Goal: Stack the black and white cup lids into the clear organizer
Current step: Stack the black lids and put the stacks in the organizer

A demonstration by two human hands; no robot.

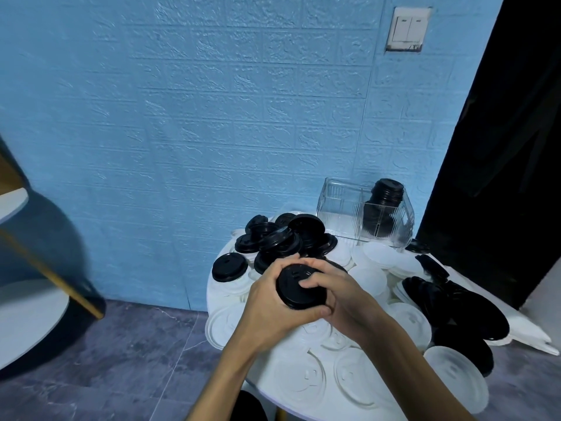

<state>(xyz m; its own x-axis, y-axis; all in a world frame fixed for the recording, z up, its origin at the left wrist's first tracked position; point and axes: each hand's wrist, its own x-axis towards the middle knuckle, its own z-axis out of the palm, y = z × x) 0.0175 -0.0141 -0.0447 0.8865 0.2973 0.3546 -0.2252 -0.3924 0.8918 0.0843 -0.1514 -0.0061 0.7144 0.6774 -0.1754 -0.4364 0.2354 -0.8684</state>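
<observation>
Black lids, left hand, right hand gripping

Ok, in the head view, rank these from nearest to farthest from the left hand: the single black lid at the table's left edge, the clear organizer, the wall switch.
From the left hand, which grips a black lid stack:
1. Single black lid, just up and left of it at the table edge.
2. Clear organizer, at the table's back, to the right.
3. Wall switch, high on the blue wall, upper right.

A round white table holds many things. White lids cover it. Black lids pile at twelve o'clock. The clear organizer stands at one o'clock.
</observation>
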